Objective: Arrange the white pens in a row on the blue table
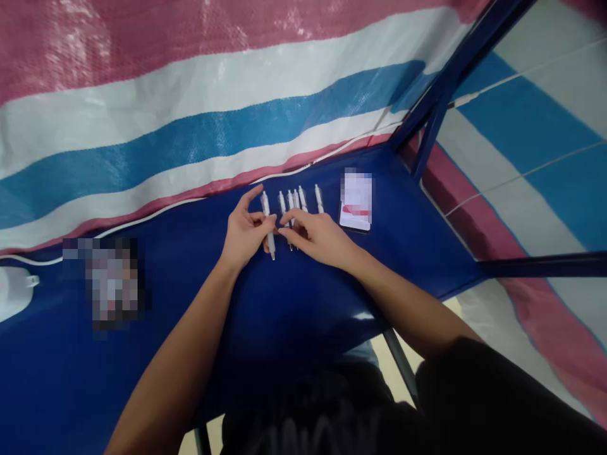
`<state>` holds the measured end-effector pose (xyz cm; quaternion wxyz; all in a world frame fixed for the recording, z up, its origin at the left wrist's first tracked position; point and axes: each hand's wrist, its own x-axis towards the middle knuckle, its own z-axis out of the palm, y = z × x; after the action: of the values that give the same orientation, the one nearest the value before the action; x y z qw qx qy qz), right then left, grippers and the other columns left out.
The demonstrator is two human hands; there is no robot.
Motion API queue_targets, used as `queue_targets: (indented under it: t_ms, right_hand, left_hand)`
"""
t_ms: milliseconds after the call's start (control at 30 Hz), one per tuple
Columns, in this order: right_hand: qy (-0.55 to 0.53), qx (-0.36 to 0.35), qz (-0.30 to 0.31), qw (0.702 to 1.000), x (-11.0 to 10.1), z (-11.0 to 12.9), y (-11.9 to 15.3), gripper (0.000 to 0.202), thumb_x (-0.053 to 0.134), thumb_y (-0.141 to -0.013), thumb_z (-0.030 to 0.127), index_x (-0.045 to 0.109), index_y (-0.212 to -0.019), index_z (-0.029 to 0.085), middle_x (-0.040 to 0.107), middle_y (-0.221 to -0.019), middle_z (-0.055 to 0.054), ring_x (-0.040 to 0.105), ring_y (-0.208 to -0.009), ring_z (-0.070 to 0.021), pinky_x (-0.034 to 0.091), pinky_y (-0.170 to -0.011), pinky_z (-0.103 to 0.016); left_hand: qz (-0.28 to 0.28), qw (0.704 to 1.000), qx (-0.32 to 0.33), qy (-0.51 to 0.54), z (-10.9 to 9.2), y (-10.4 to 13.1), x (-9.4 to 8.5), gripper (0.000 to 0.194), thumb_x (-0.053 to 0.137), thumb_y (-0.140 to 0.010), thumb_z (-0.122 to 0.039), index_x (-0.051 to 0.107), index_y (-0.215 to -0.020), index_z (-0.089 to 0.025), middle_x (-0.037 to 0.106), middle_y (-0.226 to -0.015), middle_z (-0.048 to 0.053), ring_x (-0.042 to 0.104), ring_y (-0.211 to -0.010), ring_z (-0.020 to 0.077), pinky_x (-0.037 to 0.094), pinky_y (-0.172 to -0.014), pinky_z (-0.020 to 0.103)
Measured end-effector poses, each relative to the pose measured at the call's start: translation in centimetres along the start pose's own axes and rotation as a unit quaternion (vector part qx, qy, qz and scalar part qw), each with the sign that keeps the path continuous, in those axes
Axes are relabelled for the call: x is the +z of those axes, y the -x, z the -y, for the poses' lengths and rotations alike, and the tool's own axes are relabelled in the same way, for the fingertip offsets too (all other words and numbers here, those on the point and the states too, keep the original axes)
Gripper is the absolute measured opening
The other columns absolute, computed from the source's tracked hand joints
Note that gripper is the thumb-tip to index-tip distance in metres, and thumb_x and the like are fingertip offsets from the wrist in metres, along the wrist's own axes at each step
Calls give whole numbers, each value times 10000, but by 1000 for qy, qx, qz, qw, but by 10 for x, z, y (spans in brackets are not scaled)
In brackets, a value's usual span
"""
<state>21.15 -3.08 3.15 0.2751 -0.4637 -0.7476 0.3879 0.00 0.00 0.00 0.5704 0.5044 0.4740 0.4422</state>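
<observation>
My left hand (244, 232) pinches a white pen (268, 224) lying on the blue table (303, 297) | my right hand (318, 237) rests fingertips on the next pens (290, 205), fingers curled, grip unclear | one more pen (319, 198) lies apart, near a blurred card (356, 201) | striped tarp (190, 114) behind.

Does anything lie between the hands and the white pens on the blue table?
Nothing visible does. The left hand already touches the leftmost pen, and the right hand rests over the lower ends of the other pens.
</observation>
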Motion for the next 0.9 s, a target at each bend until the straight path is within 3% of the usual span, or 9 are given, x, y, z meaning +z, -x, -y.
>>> queue_targets:
  t_ms: [100,200,367,633,833,900]
  right_hand:
    - [6,8,8,1000,-2,0,0,296,611,-1115,449,660,-1289,215,738,-826,8,653,-707,-181,433,-737,-317]
    - [27,10,2,1000,-4,0,1,287,612,-1111,440,671,-1270,209,731,-822,4,645,-698,-180,427,-734,-319]
    - [42,7,16,999,-3,0,1,255,611,-1107,425,701,-1210,210,743,-820,-8,650,-708,-182,436,-745,-327]
    - [46,12,29,998,-5,3,1,260,609,-1114,430,714,-1200,209,747,-824,-12,650,-713,-178,435,-746,-328]
    - [47,10,5,999,-15,-1,0,279,607,-1121,462,715,-1182,213,724,-795,0,630,-677,-168,443,-737,-327]
    - [48,2,-12,999,-19,-5,0,294,611,-1119,476,713,-1196,212,719,-794,1,633,-672,-169,448,-735,-330]
  left_hand:
    - [-7,1000,-14,-4,-1,0,1,966,917,-817,-334,481,-1659,-151,732,-647,-60,555,-334,137,444,-347,250]
    - [-1,1000,-11,-8,0,0,1,1007,893,-835,-332,418,-1708,-167,762,-686,-46,569,-338,130,455,-360,236]
    - [6,999,-28,-14,0,-1,-1,807,826,-858,-297,535,-1596,-148,749,-659,-40,555,-323,134,430,-339,238]
    - [7,1000,-19,-9,1,0,0,767,812,-875,-289,524,-1575,-164,742,-666,-49,572,-330,138,446,-350,236]
    - [-15,1000,2,7,5,0,0,971,833,-904,-314,351,-1740,-207,801,-768,-20,602,-361,138,482,-376,247]
    - [-9,1000,0,7,5,0,0,947,829,-909,-318,376,-1730,-192,791,-749,-18,596,-359,137,470,-369,243]
